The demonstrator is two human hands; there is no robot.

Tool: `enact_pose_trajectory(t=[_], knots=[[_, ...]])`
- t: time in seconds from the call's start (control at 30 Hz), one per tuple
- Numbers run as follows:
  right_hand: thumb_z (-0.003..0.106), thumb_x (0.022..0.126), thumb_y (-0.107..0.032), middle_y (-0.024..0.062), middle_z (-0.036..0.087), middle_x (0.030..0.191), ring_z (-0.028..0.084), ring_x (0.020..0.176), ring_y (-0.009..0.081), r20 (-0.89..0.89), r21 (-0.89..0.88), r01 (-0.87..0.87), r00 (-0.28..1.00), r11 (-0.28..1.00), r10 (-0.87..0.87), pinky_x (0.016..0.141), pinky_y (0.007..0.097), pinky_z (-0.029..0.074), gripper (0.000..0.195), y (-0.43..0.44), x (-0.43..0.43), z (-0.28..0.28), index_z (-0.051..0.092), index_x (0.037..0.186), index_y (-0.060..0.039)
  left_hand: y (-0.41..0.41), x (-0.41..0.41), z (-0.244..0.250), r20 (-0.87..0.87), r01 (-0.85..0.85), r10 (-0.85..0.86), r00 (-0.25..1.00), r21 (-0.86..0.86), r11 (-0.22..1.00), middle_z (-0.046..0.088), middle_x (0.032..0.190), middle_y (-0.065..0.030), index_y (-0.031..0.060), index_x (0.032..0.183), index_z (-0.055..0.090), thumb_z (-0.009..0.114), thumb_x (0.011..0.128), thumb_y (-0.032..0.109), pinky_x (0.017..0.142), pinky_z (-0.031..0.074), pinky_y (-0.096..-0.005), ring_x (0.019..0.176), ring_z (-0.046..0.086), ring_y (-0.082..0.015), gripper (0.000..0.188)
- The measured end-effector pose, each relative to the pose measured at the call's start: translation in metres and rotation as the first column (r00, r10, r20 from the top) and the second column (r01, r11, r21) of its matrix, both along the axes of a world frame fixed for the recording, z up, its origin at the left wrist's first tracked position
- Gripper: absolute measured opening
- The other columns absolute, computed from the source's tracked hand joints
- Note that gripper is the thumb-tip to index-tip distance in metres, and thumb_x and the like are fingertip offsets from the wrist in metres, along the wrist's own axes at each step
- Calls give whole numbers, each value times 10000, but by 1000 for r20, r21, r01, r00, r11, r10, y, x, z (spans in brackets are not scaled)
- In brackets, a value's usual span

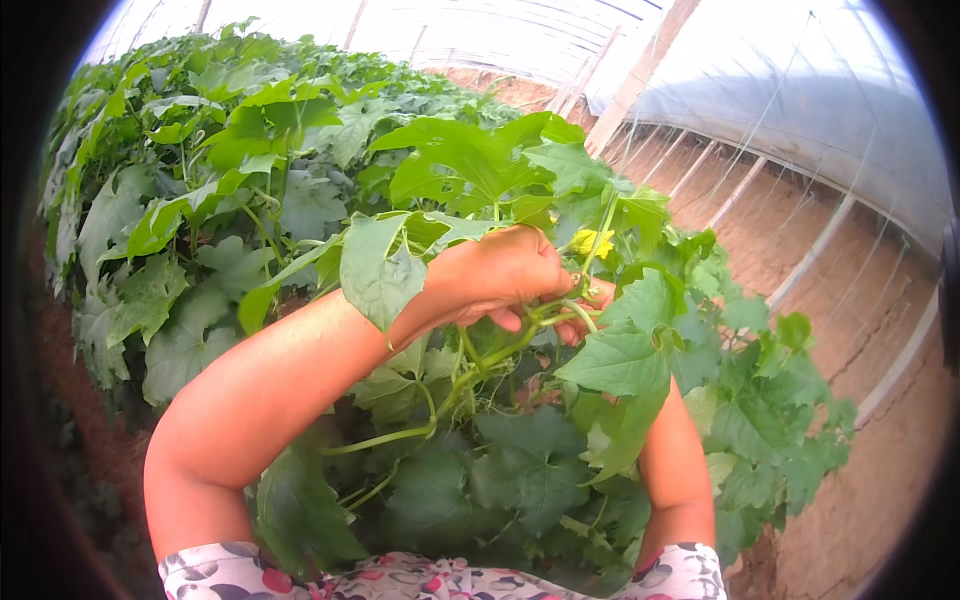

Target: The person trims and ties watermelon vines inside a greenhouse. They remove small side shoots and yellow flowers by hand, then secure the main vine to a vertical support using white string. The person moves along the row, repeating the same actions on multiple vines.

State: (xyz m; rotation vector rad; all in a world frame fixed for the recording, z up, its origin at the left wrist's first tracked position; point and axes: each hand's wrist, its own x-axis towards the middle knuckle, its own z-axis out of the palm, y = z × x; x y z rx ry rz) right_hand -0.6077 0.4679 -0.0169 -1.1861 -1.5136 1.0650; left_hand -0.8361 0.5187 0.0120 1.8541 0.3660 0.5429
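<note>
My left hand [517,270] reaches in from the left, its fingers curled on the green stem of a gourd vine [499,358]. Just beyond it my right hand [589,309] pinches the same stem. A large leaf [630,349] and stalks cover much of that hand and its wrist. A yellow flower [591,243] stands right above the two hands. One drooping leaf [384,266] lies over my left wrist. Thin curly tendrils [480,390] hang below the stem, above darker leaves [517,465].
Dense rows of leafy vines [187,187] fill the left and back. On the right runs an earthen wall [825,300] with slanted poles [814,244] and thin strings. A thick post [645,71] leans behind the plants under translucent plastic sheeting [787,112].
</note>
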Motion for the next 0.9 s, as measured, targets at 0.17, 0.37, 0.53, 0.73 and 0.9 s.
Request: enact_pose_trajectory(t=[0.17,0.37,0.53,0.73,0.9], knots=[[539,867,-217,20,585,863,579,730,125,-82,164,-58,994,985,73,637,278,507,214,11,11,-5,559,1032,-81,9,15,-18,68,-113,117,991,-53,992,467,798,10,82,947,457,599,803,278,595,474,-296,718,469,-93,282],[560,848,-204,69,597,934,611,747,167,-269,122,-145,948,982,173,605,288,524,263,0,-22,6,553,1062,-50,7,6,-25,167,-123,136,977,-84,989,479,806,7,66,968,444,610,799,272,588,463,-289,731,472,-89,314],[672,786,-105,92,592,911,616,778,190,-242,222,-189,940,956,242,610,282,523,274,11,-6,2,531,1013,-41,18,22,-37,235,-50,71,969,-95,994,495,836,-10,54,992,444,625,792,249,536,457,-293,748,483,-99,333],[616,831,-154,42,523,773,501,588,128,-238,253,-102,957,962,164,460,247,437,137,15,-15,-3,502,886,-103,14,13,-32,223,-19,44,974,-114,993,495,842,-9,69,970,441,628,796,256,571,464,-292,740,479,-99,317],[557,873,-229,28,504,723,450,514,94,-443,81,49,897,996,-8,376,186,351,134,4,-20,4,482,865,-119,19,14,-17,223,-11,28,974,-76,997,449,703,12,96,834,459,629,769,276,558,445,-307,633,445,-105,256]])
